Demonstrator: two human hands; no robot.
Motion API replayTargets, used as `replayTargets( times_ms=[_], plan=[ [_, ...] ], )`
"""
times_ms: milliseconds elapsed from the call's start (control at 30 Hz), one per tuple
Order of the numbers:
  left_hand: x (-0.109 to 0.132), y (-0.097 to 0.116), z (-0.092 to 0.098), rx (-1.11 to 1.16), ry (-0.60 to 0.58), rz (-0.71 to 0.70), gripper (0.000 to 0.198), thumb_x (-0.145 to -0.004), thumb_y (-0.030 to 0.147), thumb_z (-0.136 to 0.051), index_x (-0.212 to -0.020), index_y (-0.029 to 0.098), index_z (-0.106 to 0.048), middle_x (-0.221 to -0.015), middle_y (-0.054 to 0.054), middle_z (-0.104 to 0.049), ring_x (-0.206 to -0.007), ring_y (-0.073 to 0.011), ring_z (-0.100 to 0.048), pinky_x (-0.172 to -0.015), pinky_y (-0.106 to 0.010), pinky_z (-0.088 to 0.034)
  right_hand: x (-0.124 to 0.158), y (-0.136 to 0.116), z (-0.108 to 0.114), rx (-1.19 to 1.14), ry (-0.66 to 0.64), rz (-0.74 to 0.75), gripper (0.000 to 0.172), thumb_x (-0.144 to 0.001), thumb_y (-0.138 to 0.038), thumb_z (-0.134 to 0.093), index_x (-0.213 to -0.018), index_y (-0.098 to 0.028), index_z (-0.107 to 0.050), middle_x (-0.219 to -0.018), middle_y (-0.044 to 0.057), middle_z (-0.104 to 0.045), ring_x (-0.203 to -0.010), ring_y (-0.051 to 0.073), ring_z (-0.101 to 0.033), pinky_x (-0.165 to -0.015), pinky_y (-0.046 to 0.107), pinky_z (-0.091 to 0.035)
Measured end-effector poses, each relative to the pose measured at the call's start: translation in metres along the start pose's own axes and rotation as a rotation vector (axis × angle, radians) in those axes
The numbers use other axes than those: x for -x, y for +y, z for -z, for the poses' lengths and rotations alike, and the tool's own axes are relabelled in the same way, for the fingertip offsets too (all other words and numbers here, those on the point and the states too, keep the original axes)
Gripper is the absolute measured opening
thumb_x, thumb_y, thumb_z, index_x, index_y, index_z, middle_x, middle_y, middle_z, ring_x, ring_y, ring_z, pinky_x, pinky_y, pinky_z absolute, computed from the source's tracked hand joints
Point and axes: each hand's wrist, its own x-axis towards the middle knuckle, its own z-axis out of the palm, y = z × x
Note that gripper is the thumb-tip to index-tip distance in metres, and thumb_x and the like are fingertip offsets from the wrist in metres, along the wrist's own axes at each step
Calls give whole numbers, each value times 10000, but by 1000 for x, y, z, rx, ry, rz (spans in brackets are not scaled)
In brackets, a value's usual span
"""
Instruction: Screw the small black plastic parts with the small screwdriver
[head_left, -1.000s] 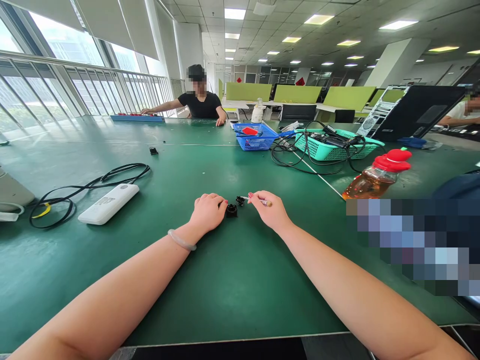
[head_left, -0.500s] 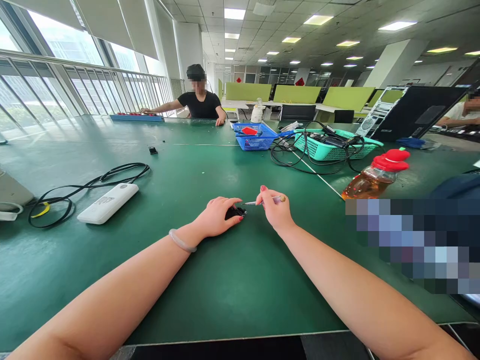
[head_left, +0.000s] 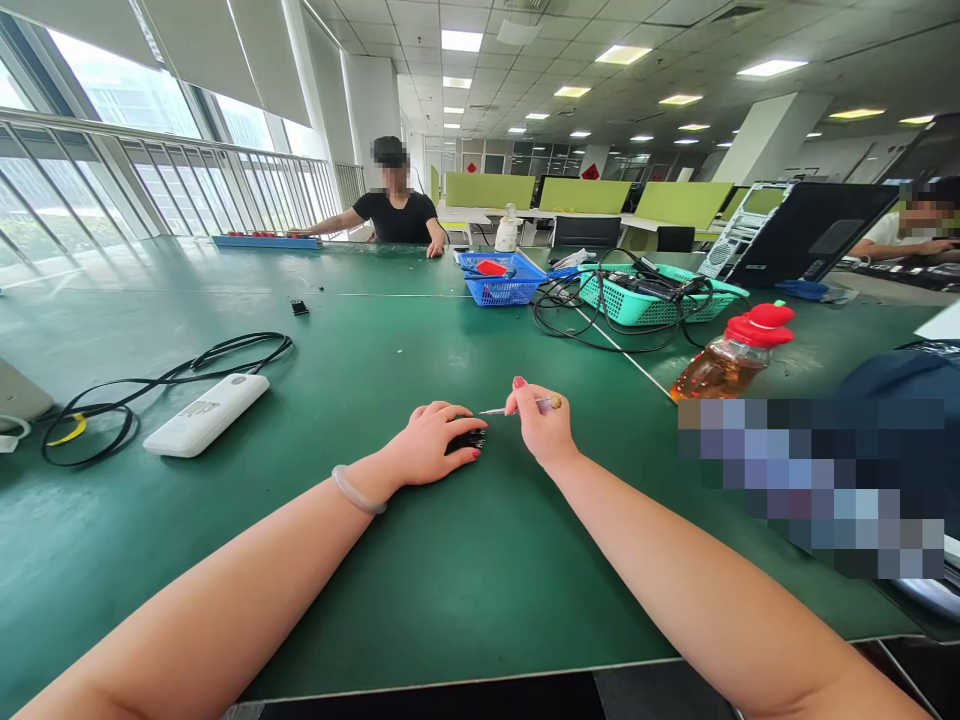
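Note:
On the green table my left hand (head_left: pixel 427 447) is closed around a small black part (head_left: pixel 470 437) with silvery pin-like bits along its right side. Thumb and fingers sit on either side of the part, hiding much of it. To its right, my right hand (head_left: pixel 544 430) pinches a small screwdriver (head_left: pixel 534 405) with a clear handle and a thin metal shaft. The shaft points left, its tip close to the upper right of the black part; whether they touch I cannot tell.
A white power bank (head_left: pixel 206 413) and a black cable (head_left: pixel 172 375) lie left. Ahead are a blue basket (head_left: pixel 501 290), a green basket (head_left: pixel 637 308) with cables, and a tilted red-capped bottle (head_left: pixel 724 365) at right. A person (head_left: pixel 400 215) sits across the table.
The view has shifted slightly. My left hand has turned a little, showing the black part's pins more evenly. The screwdriver stays in my right hand, with its tip still near the part.

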Motion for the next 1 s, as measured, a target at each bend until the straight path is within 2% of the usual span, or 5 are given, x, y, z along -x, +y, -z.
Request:
replayTargets(
  times_ms=[333,533,733,867,1000],
  plan=[
    [4,9,-3,-101,17,43,341,-931,440,-415,-1204,287,-550,-1222,-62,-577,-1149,-266,-483,-1019,-495,-369,1,7,-8,177,-256,216,303,-876,-385,-531,-640,-213,-610,-627,-6,-599,-609,127,-522,-659,273,-397],
    [26,16,5,-137,-6,143,299,-933,396,-411,-1169,290,-561,-1181,-68,-562,-1125,-264,-478,-992,-481,-397,0,10,-7,174,-265,187,314,-892,-399,-501,-657,-221,-609,-648,4,-595,-627,134,-534,-650,272,-401],
    [98,-3,31,-164,-13,265,316,-931,431,-376,-1124,296,-586,-1132,-57,-578,-1082,-238,-520,-978,-435,-428,0,11,-8,201,-275,183,337,-893,-399,-497,-623,-219,-588,-596,-10,-569,-599,126,-511,-670,273,-390],
    [171,-37,49,-228,29,409,367,-885,502,-395,-1119,310,-603,-1148,-45,-608,-1086,-251,-560,-984,-429,-445,0,12,-10,233,-287,191,336,-900,-398,-494,-636,-217,-598,-616,-11,-596,-607,120,-525,-696,267,-393],
    [238,-81,63,-274,177,542,334,-834,528,-436,-1075,372,-605,-1137,32,-651,-1091,-253,-595,-1013,-436,-443,1,11,-11,254,-288,218,344,-903,-401,-491,-633,-217,-596,-619,-12,-600,-600,115,-518,-688,260,-387]
  ],
)
